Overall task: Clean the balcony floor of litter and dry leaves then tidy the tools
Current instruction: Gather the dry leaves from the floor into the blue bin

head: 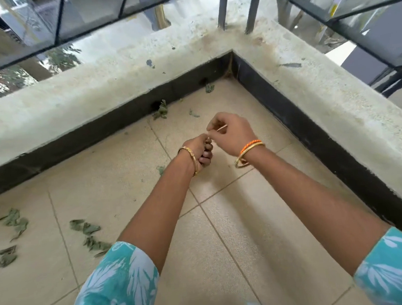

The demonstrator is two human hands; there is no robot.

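Both hands (218,141) pinch thin (pale) stick (220,129).

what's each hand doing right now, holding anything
Left hand: fingers curled, pinching one end of a thin stick.
Right hand: pinching the same stick higher up.

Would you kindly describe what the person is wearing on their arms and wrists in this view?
Both arms have turquoise sleeves printed with white leaf shapes, ending near the elbow, left sleeve and right sleeve. The left wrist carries one thin gold bangle. The right wrist carries an orange braided band beside gold bangles.
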